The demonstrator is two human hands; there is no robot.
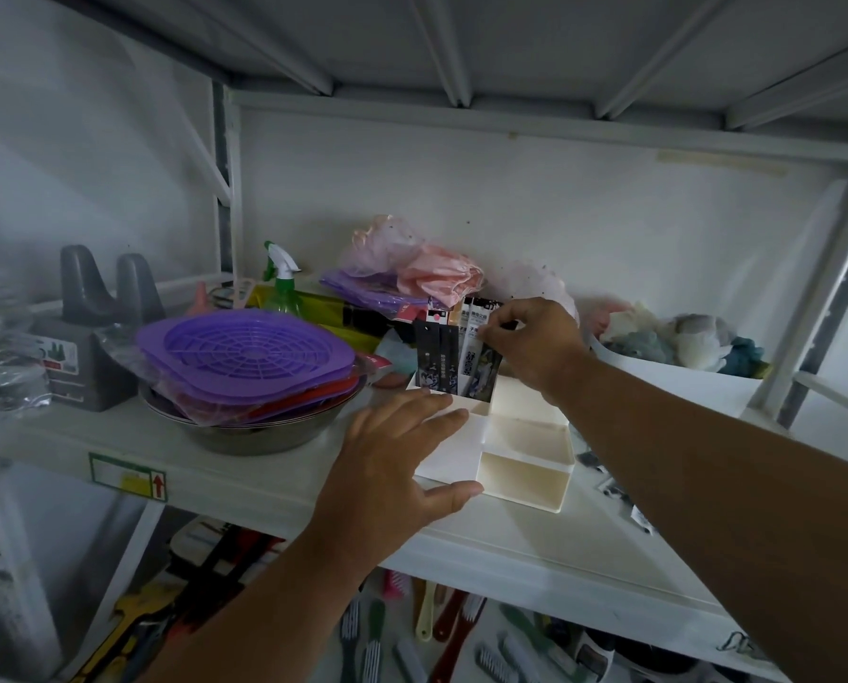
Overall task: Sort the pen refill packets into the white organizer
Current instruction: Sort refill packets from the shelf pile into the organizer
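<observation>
While right hand [535,345] works at the back of the white organizer [520,473], fingers curled, fingertips pinching the top edge of a pen refill packet [478,347]. Packet standing near upright in the rear compartment, long axis vertical, lower end already inside; several other packets [439,354] upright just beside it at 9 o'clock. Thing directly below and at 9 o'clock of the pinching fingertips, so coming move judged a straight push down along the packet's own length. Two front compartments, at 6 o'clock of the rear one, show no packets.

Left hand [402,453] flat against the organizer's near-left side, fingers straight and together, thumb at the front corner; holding nothing, bracing only. Right hand plainly the nearer to the packets.

More loose packets [614,490] lying flat on the shelf [214,465] at 3 o'clock of the organizer, partly hidden by the right forearm; count unclear. Judged: sorting partway, these not yet done.

At 9 o'clock: purple strainer [244,354] stacked in a metal bowl [259,436]. Spray bottle [281,283] behind it.
</observation>
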